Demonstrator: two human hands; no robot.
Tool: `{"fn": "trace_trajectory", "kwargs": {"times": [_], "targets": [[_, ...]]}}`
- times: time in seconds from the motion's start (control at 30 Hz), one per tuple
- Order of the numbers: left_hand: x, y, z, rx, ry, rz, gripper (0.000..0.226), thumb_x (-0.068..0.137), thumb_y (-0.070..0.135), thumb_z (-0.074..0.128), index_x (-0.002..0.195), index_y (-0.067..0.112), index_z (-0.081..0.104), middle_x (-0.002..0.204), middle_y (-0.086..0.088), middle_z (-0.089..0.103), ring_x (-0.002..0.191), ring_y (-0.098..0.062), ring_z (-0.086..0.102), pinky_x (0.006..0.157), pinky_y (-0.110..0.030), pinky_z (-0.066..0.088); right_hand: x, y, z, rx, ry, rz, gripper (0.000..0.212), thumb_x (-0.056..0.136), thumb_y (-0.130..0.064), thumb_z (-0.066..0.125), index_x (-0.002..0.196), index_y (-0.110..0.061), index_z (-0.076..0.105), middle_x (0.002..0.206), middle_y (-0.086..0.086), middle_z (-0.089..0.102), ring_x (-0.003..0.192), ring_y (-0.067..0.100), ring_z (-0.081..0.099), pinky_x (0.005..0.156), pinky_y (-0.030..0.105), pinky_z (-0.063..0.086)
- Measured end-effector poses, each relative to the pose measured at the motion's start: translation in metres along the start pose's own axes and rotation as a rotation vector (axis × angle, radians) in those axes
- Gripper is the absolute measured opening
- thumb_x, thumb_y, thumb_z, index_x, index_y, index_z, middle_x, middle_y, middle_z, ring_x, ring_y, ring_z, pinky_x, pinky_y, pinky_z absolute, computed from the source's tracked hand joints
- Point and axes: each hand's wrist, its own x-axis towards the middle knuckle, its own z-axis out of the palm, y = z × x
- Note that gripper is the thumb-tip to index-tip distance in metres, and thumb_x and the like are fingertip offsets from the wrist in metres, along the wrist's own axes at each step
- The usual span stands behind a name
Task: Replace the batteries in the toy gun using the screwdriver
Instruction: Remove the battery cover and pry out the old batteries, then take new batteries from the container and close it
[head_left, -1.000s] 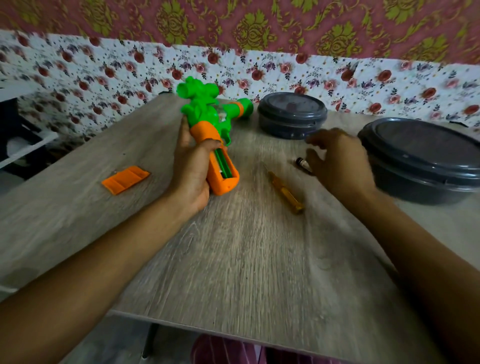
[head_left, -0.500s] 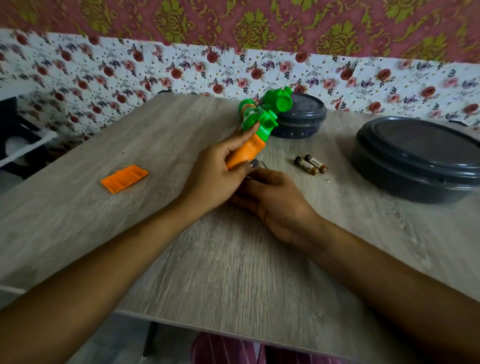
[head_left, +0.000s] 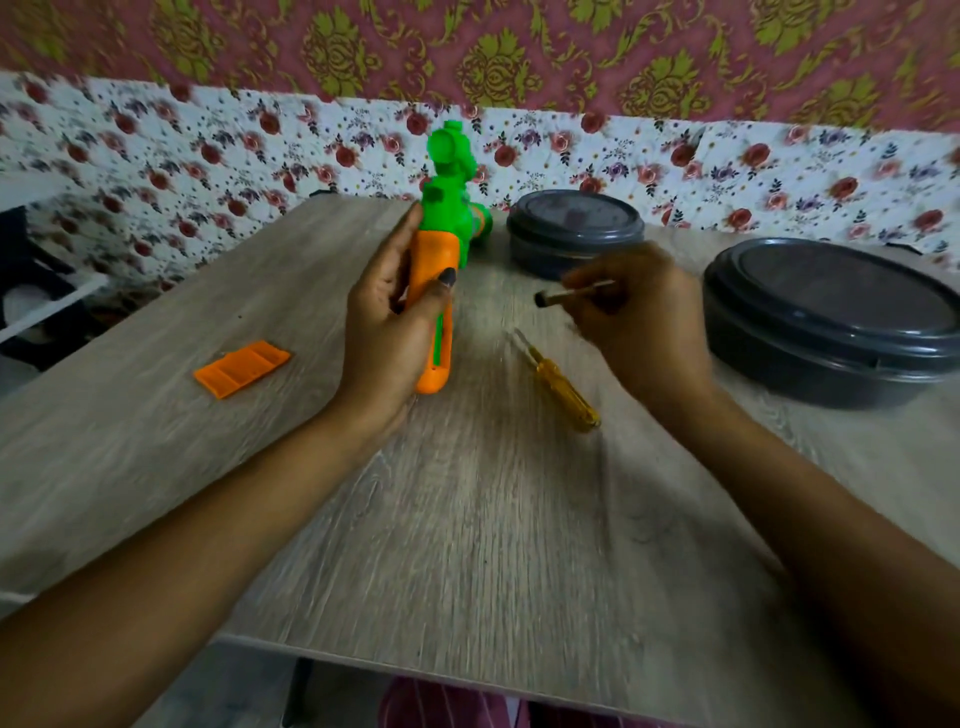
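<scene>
- Since the orange cover (head_left: 241, 368) lies loose on the table (head_left: 467, 545) at the left, well apart from the toy gun (head_left: 441, 244), the step in hand looks like loading batteries.
- Left hand (head_left: 387, 332) grips the gun's orange handle, holding it nearly upright, with a green slot showing along the handle.
- Screwdriver (head_left: 563, 387) lies on the table between the hands, untouched.
- Right hand (head_left: 639, 322) pinches a battery (head_left: 571, 297), near the gun but apart. Next, it probably needs lining up with the slot, the correct way round.
- Small tub (head_left: 574, 228) and large tub (head_left: 836, 322) are both lidded, so their contents are hidden.
</scene>
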Motion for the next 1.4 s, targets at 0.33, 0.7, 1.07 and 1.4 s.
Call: {"fn": "trace_trajectory", "kwargs": {"times": [0.33, 0.7, 1.07, 1.4], "targets": [[0.007, -0.001, -0.001, -0.196, 0.175, -0.222, 0.061, 0.089, 0.0, 0.051, 0.143, 0.019, 0.032, 0.135, -0.001, 0.051, 0.123, -0.021, 0.052, 0.105, -0.048, 0.041, 0.0, 0.026, 0.0, -0.597, -0.298, -0.017, 0.015, 0.088, -0.026, 0.057, 0.097, -0.015, 0.062, 0.096, 0.006, 0.063, 0.076, 0.015, 0.053, 0.065, 0.028, 0.042], [0.012, -0.008, -0.003, -0.256, 0.271, -0.416, 0.031, 0.085, -0.009, 0.048, 0.088, 0.021, 0.055, 0.092, -0.005, 0.063, 0.09, -0.025, 0.062, 0.09, -0.04, 0.047, -0.021, -0.025, 0.04, 0.023, -0.469, -0.212, 0.04, 0.079, -0.023, 0.068, 0.116, -0.015, 0.061, 0.111, 0.007, 0.066, 0.092, 0.014, 0.061, 0.083, 0.029, 0.05], [0.022, 0.0, -0.015, -0.226, 0.521, -0.437, 0.027, 0.08, -0.009, 0.047, 0.072, 0.015, 0.056, 0.061, 0.002, 0.059, 0.048, -0.005, 0.054, 0.055, -0.022, 0.043, 0.0, -0.029, 0.083, -0.051, -0.516, -0.297, 0.015, 0.077, -0.029, 0.064, 0.087, -0.018, 0.064, 0.088, 0.004, 0.062, 0.08, 0.023, 0.06, 0.072, 0.042, 0.049], [0.021, 0.008, -0.012, -0.094, 0.484, -0.274, 0.041, 0.087, -0.003, 0.048, 0.127, 0.007, 0.052, 0.116, -0.003, 0.058, 0.089, -0.008, 0.053, 0.067, -0.004, 0.042, 0.007, -0.037, 0.094, 0.025, -0.513, -0.315, 0.02, 0.078, -0.016, 0.065, 0.097, -0.01, 0.064, 0.094, 0.008, 0.065, 0.086, 0.022, 0.06, 0.078, 0.037, 0.045]]}}
